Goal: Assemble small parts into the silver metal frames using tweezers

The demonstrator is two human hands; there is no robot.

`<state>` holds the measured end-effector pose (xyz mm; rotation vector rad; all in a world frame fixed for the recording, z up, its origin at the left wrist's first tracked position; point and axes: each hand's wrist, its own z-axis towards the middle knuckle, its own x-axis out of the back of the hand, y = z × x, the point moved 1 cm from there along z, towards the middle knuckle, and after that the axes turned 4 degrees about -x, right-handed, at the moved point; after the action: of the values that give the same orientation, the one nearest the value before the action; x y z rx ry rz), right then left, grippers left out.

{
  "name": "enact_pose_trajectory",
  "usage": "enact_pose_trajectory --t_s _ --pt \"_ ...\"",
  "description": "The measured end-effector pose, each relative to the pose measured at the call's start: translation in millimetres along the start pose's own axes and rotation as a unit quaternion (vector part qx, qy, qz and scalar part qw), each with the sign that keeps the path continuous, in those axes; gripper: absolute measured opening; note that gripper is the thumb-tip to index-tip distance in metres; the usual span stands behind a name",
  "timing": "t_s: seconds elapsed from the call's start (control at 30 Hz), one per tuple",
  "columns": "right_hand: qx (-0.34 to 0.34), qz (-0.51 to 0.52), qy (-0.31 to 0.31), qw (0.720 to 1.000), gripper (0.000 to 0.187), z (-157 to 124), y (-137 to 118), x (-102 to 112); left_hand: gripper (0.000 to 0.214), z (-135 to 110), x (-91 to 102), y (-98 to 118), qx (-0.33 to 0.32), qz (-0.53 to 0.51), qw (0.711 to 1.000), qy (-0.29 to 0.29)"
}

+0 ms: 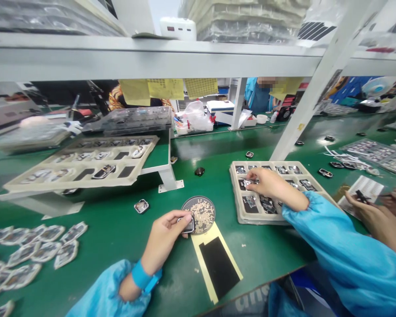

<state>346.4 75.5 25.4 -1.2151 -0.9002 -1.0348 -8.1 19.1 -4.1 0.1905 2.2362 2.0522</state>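
My left hand is closed round a small dark rectangular casing, held just left of a round mesh dish filled with tiny pale parts. My right hand reaches over a beige compartment tray of small casings, its fingers pinched on a small part in the tray's second row. Both arms wear blue sleeves, and a blue band circles my left wrist. A loose casing lies on the green mat left of the dish.
A yellow-edged black strip lies below the dish. A second beige tray sits tilted on a white stand at left. Several bagged parts spread at lower left. Another person's hands work at right. A white post slants behind the tray.
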Motion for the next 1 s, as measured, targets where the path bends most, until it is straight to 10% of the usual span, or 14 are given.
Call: enact_pose_trajectory --t_s 0.3,0.47,0.67,0.83,1.0 --pt "0.004 0.042 0.032 0.999 0.024 -10 -15 19 0.037 0 2.1 -5 0.017 -0.017 1.000 0.003" --pt "0.056 0.166 0.056 0.983 0.020 -19 -65 27 0.038 1 2.0 -6 0.033 -0.042 0.998 0.015" --pt "0.041 0.408 -0.090 0.908 0.022 -41 -136 -9 0.030 1 5.9 -7 -0.026 -0.121 0.992 0.010" --pt "-0.003 0.543 -0.228 0.808 0.029 -53 -142 -44 0.026 -1 8.9 -6 -0.067 -0.088 0.994 0.011" --pt "-0.032 0.587 -0.238 0.773 0.033 -56 -145 -57 0.035 -7 4.8 -1 -0.099 -0.056 0.993 -0.008"
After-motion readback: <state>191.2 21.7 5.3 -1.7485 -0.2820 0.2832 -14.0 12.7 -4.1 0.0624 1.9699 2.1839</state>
